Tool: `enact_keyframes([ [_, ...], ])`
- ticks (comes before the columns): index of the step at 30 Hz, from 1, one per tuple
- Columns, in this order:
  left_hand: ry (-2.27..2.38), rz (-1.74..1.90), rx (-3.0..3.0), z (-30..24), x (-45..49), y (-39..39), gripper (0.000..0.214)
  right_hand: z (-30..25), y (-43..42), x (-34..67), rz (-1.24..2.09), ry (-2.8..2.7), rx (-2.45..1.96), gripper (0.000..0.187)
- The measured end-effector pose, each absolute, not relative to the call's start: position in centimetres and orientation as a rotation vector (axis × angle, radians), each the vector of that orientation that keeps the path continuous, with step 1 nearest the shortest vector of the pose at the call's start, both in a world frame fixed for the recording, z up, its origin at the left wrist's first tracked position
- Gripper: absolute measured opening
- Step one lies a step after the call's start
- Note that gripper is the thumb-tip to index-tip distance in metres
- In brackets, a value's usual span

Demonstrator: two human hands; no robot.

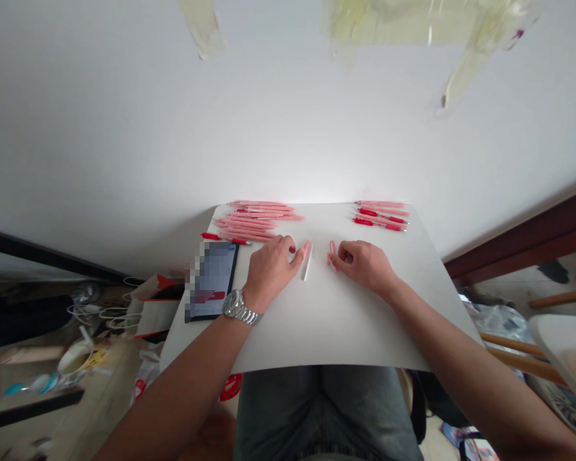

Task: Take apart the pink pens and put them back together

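Note:
My left hand (274,266), with a watch on the wrist, is curled over the table, thumb and fingers closed at a small pink pen part (306,247). Right beside its thumb lies a slim whitish tube (307,264), slightly tilted. My right hand (363,264) pinches another short pink pen part (333,248) between thumb and fingertips, a little way to the right of the tube. Behind my left hand is a loose pile of pink pens (249,224). Beyond my right hand a smaller group of pink and red pens (381,216) lies roughly in rows.
A phone or tablet (216,275) lies at the left of the white table (312,326), a red pen (211,236) above it. The wall (288,128) stands right behind the table. Bags (151,307) and clutter are on the floor at left; a white chair-like edge (557,339) is at right.

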State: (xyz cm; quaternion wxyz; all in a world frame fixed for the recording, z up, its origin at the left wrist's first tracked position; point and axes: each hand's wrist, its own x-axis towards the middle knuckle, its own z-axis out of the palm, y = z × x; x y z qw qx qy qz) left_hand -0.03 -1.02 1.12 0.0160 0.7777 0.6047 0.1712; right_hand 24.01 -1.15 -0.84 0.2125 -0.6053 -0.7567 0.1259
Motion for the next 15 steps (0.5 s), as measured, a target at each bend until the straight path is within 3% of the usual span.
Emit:
enact_keyframes([
  [15,1.784,0.607,2.407,1.33,0.13,-1.15,0.021,-0.83,-1.26,23.82,0.302,-2.116,-1.755,0.036],
])
